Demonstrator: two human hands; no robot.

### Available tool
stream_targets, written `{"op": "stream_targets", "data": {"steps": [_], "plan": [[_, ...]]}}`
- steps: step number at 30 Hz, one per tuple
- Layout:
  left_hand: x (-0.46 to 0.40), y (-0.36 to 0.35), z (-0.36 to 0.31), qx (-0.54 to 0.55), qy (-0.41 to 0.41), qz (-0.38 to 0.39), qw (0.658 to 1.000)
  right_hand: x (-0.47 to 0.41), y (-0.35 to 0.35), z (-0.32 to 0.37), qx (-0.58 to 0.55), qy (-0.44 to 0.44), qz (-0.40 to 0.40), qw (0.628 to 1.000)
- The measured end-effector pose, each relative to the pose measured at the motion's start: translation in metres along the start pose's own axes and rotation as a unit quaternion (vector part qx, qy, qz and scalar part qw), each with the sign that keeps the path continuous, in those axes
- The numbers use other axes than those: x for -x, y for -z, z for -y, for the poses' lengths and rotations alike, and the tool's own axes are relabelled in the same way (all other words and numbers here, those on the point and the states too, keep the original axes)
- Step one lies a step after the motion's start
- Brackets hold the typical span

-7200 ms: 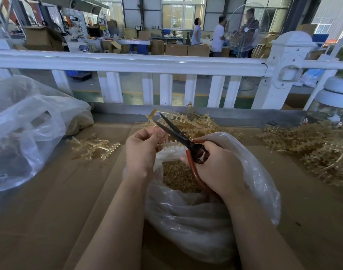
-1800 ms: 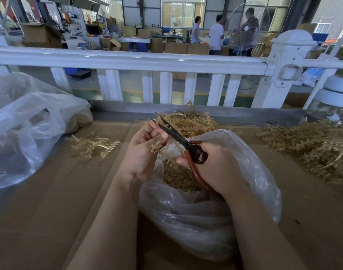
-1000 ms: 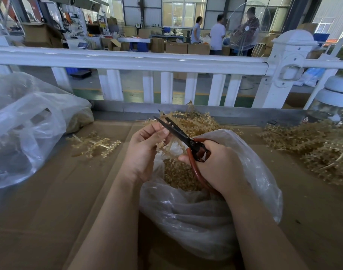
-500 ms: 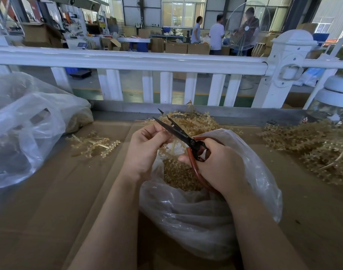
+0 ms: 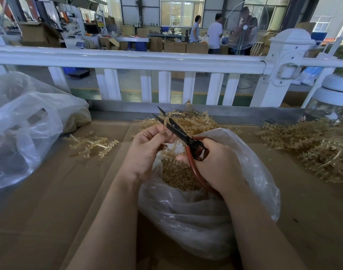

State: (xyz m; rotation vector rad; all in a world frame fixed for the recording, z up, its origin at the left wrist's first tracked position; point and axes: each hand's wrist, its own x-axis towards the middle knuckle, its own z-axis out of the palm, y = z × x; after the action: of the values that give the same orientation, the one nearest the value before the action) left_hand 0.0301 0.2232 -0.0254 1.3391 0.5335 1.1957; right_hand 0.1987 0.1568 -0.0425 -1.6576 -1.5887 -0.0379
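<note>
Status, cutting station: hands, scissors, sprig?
Left hand pinches tan plastic sprig. Right hand grips red-handled scissors, blades open at the sprig, above clear bag. Nothing in the way.

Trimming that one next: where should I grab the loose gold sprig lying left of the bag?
Pinch the gold sprig by its bare stem end at far left, coming from above: it lies flat on the cardboard, beaded tips fanning rightward.

White railing, daylit workshop windows
</note>
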Motion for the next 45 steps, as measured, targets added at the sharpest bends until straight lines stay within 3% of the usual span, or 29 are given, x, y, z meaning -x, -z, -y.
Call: {"op": "stream_targets", "data": {"steps": [8, 14, 17, 27, 34, 45], "plan": [[0.001, -0.001, 0.0, 0.009, 0.021, -0.026, 0.999, -0.002, 0.0, 0.001, 0.025, 0.004, 0.014, 1.0], [-0.003, -0.002, 0.0, 0.102, 0.053, -0.12, 0.986, -0.001, 0.002, -0.001, 0.005, -0.004, 0.038, 0.999], [-0.005, 0.003, -0.001, 0.157, 0.07, -0.16, 0.972, -0.002, 0.003, -0.001, -0.056, -0.042, 0.051, 0.996], [-0.001, -0.001, -0.007, 0.134, 0.071, -0.099, 0.983, -0.007, -0.001, -0.009, -0.231, -0.108, 0.059, 0.965], [-0.004, 0.003, -0.009, 0.218, 0.086, -0.188, 0.954, -0.005, 0.0, -0.008, -0.249, -0.099, 0.096, 0.959], [-0.007, 0.007, -0.005, 0.318, 0.116, -0.246, 0.908, -0.005, -0.001, -0.01, -0.215, -0.076, 0.128, 0.965]]}}
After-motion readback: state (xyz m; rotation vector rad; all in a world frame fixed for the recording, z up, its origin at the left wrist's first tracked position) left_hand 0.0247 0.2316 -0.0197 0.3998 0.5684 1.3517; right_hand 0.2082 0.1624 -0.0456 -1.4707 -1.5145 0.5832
